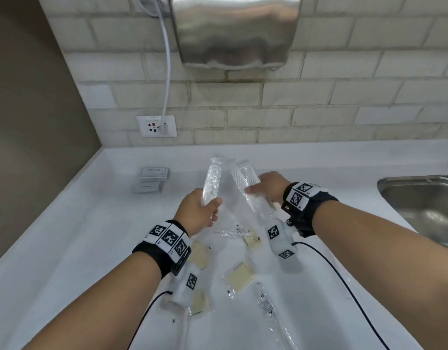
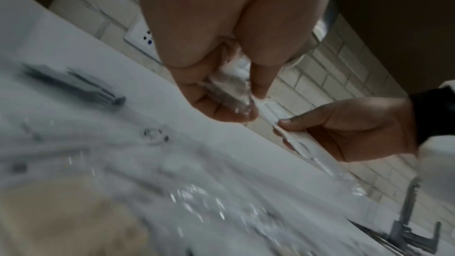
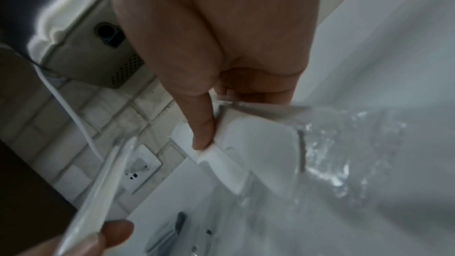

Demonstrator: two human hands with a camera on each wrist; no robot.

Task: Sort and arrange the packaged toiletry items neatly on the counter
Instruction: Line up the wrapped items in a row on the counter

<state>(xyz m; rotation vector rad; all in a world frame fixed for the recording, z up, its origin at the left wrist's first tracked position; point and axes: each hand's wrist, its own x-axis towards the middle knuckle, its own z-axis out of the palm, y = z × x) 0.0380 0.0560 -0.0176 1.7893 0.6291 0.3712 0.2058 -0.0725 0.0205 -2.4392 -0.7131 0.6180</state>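
Above the white counter (image 1: pixel 74 238) my left hand (image 1: pixel 200 210) grips the lower end of a clear-wrapped comb (image 1: pixel 212 178) that points up and away. My right hand (image 1: pixel 268 188) pinches a second clear-wrapped comb (image 1: pixel 245 180) beside it, and the two packets' far ends nearly meet. In the left wrist view my left hand (image 2: pixel 221 92) curls round crinkled clear wrap (image 2: pixel 229 89); in the right wrist view my right hand (image 3: pixel 216 104) holds the white comb packet (image 3: pixel 246 155). Under my hands lie several flat beige sachets (image 1: pixel 239 276) in clear wrap and a long clear packet (image 1: pixel 266 303).
Two small grey boxes (image 1: pixel 152 179) are stacked at the back left of the counter. A steel sink (image 1: pixel 425 203) sits at the right edge. A wall socket (image 1: pixel 156 126) and a steel hand dryer (image 1: pixel 233 31) hang on the tiled wall behind.
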